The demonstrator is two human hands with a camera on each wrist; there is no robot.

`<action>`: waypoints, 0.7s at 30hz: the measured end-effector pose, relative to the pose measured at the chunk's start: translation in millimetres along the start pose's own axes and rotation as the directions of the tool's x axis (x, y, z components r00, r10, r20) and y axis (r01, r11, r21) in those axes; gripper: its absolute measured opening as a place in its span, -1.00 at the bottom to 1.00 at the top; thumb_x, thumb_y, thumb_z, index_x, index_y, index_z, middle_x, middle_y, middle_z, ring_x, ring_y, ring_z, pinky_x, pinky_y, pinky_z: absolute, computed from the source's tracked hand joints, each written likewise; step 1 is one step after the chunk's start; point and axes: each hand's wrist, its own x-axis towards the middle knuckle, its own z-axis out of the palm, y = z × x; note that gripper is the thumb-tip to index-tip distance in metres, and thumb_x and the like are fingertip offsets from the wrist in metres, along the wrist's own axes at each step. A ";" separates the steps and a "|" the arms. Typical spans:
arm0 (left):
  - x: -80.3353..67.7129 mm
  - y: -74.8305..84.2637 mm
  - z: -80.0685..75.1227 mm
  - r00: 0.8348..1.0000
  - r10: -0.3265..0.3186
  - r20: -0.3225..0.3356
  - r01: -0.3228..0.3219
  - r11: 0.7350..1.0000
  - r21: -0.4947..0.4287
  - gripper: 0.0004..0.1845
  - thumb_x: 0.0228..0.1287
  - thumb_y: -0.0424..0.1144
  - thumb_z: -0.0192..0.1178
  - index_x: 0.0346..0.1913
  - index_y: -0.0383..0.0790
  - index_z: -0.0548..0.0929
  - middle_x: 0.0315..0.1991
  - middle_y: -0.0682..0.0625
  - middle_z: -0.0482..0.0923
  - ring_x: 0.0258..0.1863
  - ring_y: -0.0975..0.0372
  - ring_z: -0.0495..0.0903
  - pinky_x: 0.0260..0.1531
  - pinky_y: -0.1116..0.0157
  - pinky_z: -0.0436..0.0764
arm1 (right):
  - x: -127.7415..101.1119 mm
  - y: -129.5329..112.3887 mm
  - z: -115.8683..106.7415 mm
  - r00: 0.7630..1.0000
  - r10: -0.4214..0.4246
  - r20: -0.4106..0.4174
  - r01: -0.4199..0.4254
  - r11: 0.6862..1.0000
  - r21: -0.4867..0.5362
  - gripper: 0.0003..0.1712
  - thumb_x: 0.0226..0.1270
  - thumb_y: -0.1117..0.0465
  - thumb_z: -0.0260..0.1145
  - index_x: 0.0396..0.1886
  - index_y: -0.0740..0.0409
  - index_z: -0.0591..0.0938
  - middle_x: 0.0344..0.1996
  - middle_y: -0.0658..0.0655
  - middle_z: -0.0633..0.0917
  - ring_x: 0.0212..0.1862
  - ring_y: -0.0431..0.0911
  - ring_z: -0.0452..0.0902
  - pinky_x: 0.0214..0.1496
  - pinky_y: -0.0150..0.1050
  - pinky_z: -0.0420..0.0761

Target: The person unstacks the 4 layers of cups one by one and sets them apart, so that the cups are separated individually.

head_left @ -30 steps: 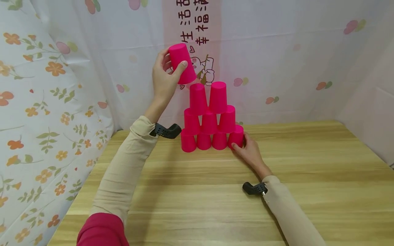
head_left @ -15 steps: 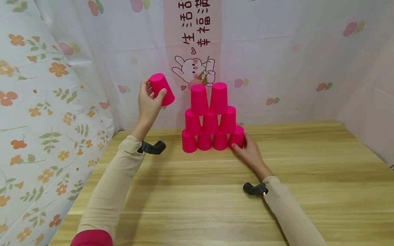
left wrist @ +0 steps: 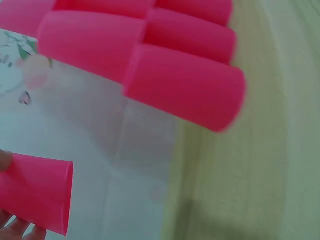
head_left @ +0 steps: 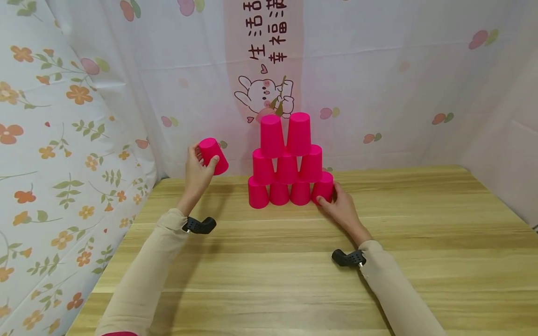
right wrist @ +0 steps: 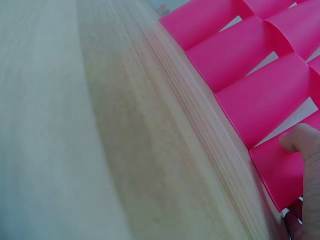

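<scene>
A bright pink cup (head_left: 213, 156), tilted with its closed end up, is in the grip of my left hand (head_left: 198, 175), thumb in front and fingers behind. It hangs left of a pyramid of upside-down pink cups, apart from it. The left wrist view shows the held cup's rim end (left wrist: 45, 192). My right hand (head_left: 345, 212) holds the bottom row's rightmost cup (head_left: 322, 185) between thumb and fingers. Above the bottom row of several cups stand three middle cups (head_left: 286, 169) and two top cups (head_left: 299, 134). The right wrist view shows my right thumb (right wrist: 302, 140) on that end cup.
The pyramid stands near the back edge of a wooden table (head_left: 269, 261). Behind hangs a white printed curtain (head_left: 378, 93) with a rabbit drawing. A flowered curtain (head_left: 75, 186) borders the left side. Each wrist wears a black band mount (head_left: 349, 257).
My left hand has carried its cup down and to the left, from above the pyramid's left shoulder to beside it. My right hand and the stacked cups have stayed put.
</scene>
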 end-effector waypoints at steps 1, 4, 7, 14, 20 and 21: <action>-2.3 -3.1 -0.9 1.000 -0.012 0.007 0.012 1.000 0.003 -0.39 0.20 -0.37 0.19 0.22 -0.47 0.16 0.14 -0.32 0.31 0.12 -0.07 0.37 0.12 0.05 0.39 | 0.1 -0.1 -0.2 1.000 -0.005 -0.001 0.005 1.000 -0.003 -0.36 0.15 0.18 0.31 0.18 0.38 0.34 -0.05 0.36 0.56 -0.05 0.15 0.50 -0.02 0.00 0.50; -8.7 -11.7 -3.3 0.999 -0.049 0.019 0.049 0.999 0.010 -0.41 0.20 -0.41 0.16 0.21 -0.52 0.14 0.14 -0.36 0.29 0.13 -0.11 0.36 0.13 0.02 0.38 | 0.4 -0.2 -0.4 1.000 -0.011 -0.006 0.011 1.000 -0.007 -0.36 0.15 0.17 0.31 0.17 0.39 0.35 -0.06 0.36 0.56 -0.06 0.16 0.50 -0.03 0.00 0.50; -15.0 -20.0 -4.7 0.995 -0.096 0.032 0.095 0.995 0.022 -0.40 0.19 -0.44 0.16 0.21 -0.52 0.12 0.15 -0.38 0.27 0.15 -0.12 0.33 0.15 0.04 0.35 | 0.0 0.0 -0.3 1.000 -0.011 -0.007 0.011 1.000 -0.004 -0.36 0.15 0.18 0.31 0.17 0.38 0.35 -0.07 0.36 0.57 -0.07 0.15 0.51 -0.04 -0.01 0.50; -28.1 -36.9 -3.2 0.985 -0.161 0.069 0.158 0.987 0.039 -0.40 0.19 -0.46 0.17 0.21 -0.52 0.12 0.16 -0.39 0.26 0.17 -0.14 0.30 0.20 0.07 0.30 | -0.4 1.7 2.4 1.000 0.017 0.007 -0.018 1.000 0.005 -0.36 0.18 0.18 0.30 0.21 0.34 0.32 -0.03 0.33 0.55 -0.03 0.13 0.49 -0.01 -0.01 0.49; -35.6 -47.8 2.2 0.982 -0.158 0.101 0.151 0.985 0.078 -0.39 0.16 -0.47 0.19 0.21 -0.54 0.13 0.15 -0.39 0.27 0.16 -0.15 0.31 0.20 0.07 0.29 | -0.3 1.7 1.5 1.000 0.028 0.011 -0.028 1.000 0.000 -0.34 0.17 0.18 0.30 0.21 0.34 0.31 -0.02 0.34 0.55 -0.02 0.14 0.48 0.01 0.00 0.49; -36.5 -50.0 3.5 0.983 -0.153 0.099 0.146 0.986 0.076 -0.39 0.16 -0.48 0.19 0.21 -0.53 0.14 0.14 -0.39 0.28 0.16 -0.14 0.32 0.20 0.07 0.29 | -0.4 1.7 1.1 1.000 0.025 0.008 -0.025 1.000 -0.005 -0.34 0.17 0.18 0.30 0.21 0.35 0.32 -0.02 0.34 0.55 -0.02 0.14 0.49 0.00 0.00 0.49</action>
